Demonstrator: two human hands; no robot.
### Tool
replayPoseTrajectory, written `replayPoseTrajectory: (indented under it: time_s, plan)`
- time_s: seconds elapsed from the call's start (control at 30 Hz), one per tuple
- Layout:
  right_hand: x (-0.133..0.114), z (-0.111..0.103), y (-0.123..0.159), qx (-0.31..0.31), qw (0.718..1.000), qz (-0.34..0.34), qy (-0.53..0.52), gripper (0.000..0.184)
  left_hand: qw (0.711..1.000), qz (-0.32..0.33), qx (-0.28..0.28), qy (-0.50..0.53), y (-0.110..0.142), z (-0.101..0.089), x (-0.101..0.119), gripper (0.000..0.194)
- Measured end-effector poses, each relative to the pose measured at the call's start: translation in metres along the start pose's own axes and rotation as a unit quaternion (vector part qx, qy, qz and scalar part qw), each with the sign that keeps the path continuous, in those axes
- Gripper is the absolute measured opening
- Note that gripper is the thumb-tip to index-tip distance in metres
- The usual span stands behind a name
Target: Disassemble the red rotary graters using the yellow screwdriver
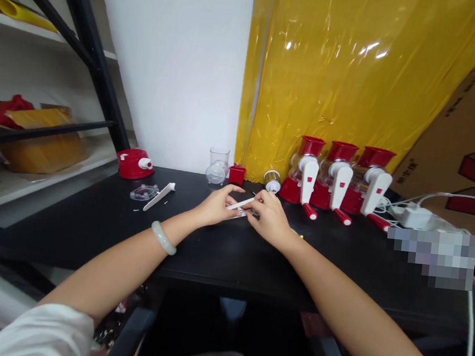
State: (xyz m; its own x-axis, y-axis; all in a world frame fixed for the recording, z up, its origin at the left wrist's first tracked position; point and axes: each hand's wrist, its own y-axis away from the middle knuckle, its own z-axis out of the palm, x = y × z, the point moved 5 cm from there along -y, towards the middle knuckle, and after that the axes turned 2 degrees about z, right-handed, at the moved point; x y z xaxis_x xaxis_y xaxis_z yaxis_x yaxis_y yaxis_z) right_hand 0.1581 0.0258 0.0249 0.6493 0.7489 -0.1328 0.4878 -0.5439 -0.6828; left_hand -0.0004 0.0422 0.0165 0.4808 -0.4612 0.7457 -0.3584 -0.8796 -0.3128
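Note:
Over the middle of the black table, my left hand [217, 205] and my right hand [270, 217] are closed on a slim white plastic part [240, 204], one at each end. Its exact kind is partly hidden by my fingers. Beyond my right hand lies a metal grater drum [272, 180] with a white end. Behind my left hand stand a clear plastic hopper [218, 168] and a small red pusher [237, 174]. To the left are a white crank arm [159, 197], a clear round part [144, 192] and a red base [134, 163] with a white spout.
Several assembled red-and-white rotary graters [303, 179] stand in a row at the back right. White cables and an adapter [416, 217] lie at the right end of the black table [221, 260]. A shelf rack [89, 40] rises at the left.

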Motion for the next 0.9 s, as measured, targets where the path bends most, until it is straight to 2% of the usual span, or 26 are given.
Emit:
replayPoseTrajectory:
  time_s: [0.13,0.4,0.7,0.9]
  plan:
    - [-0.0069,-0.0017,0.0006,-0.006,0.999,-0.010,0.044,0.013,1.000,-0.012,0.011,0.008,0.0011,-0.0014,0.0013,0.062]
    - [-0.0091,0.0008,0.0006,0.003,0.988,-0.066,0.140,0.018,0.999,-0.012,-0.005,0.035,0.0004,0.0050,-0.0019,0.064]
    - [-0.0073,0.0032,0.0008,-0.010,0.986,-0.087,0.140,0.019,0.999,0.010,-0.028,0.035,-0.0016,0.0064,-0.0033,0.063]
    - [-0.0027,0.0058,0.0000,-0.024,0.986,-0.089,0.137,0.015,0.999,0.027,-0.035,0.004,-0.0011,0.0066,-0.0006,0.053]
